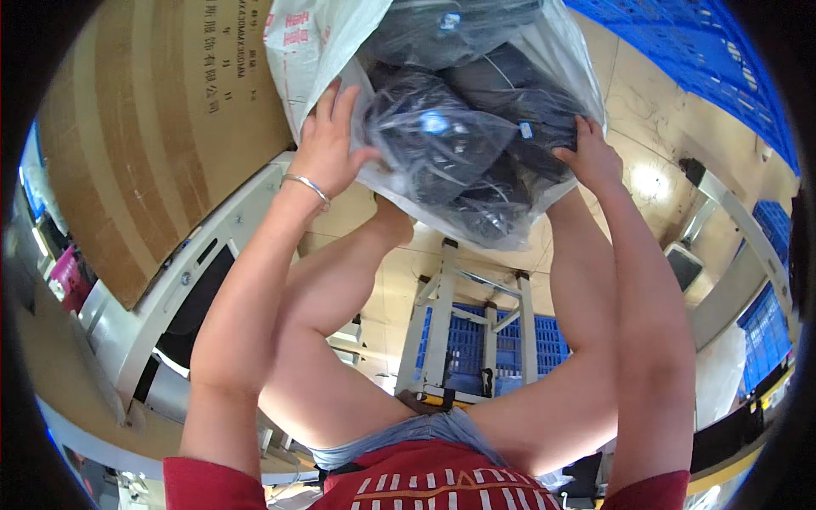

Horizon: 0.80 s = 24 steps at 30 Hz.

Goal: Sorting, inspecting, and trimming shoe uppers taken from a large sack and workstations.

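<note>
A white woven sack [302, 55] lies in front of me, its mouth toward me. Inside are several dark bundles in clear plastic bags [429, 140], some with small blue-and-white labels. At the sack's left rim my left hand [331, 149] rests with fingers and thumb spread, a metal bangle on its wrist. My right hand [597, 160] is at the right rim, its thumb and forefinger apart beside a dark bundle. Both hands touch the sack's edge area. Neither visibly holds a bundle, and whatever lies beneath the fingers is hidden.
A large brown cardboard carton [161, 161] stands to the left, beside a pale metal frame [183, 280]. Blue plastic crates [714, 59] are at the far right. Between my bare legs a white metal stand [438, 323] sits on the tiled floor [654, 140], with blue crate walls behind.
</note>
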### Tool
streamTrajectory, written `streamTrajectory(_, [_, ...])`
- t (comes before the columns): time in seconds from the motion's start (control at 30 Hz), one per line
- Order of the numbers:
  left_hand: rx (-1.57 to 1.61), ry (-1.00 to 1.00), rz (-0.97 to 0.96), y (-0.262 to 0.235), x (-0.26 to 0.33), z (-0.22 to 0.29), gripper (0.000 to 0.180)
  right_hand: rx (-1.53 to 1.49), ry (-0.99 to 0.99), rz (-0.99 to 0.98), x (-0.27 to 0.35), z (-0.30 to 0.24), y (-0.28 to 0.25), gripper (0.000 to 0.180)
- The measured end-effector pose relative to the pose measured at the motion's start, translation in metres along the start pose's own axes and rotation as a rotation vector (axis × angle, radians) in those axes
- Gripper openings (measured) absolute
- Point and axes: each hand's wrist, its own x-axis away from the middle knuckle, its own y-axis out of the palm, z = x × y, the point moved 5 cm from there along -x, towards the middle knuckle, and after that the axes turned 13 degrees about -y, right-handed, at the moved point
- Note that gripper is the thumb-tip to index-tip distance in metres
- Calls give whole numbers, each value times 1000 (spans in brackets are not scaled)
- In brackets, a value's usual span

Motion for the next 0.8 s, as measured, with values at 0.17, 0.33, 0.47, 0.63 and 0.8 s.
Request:
streamTrajectory(0.17, [-796, -102, -358, -37, 17, -3, 20, 80, -418, 347, 12, -102, -38, 50])
streamTrajectory(0.33, [-353, 126, -117, -134, 76, 96, 19, 152, -681, 263, 29, -159, 11, 76])
streamTrajectory(0.47, [-338, 23, -15, -185, 117, 116, 14, 223, -759, 354, 25, -147, 7, 41])
streamTrajectory(0.63, [-421, 126, 108, -204, 128, 135, 14, 141, -839, 563, 32, -134, -22, 14])
streamTrajectory(0.8, [-493, 134, 193, -209, 131, 138, 19, -242, -638, 657, 24, -105, -49, 8])
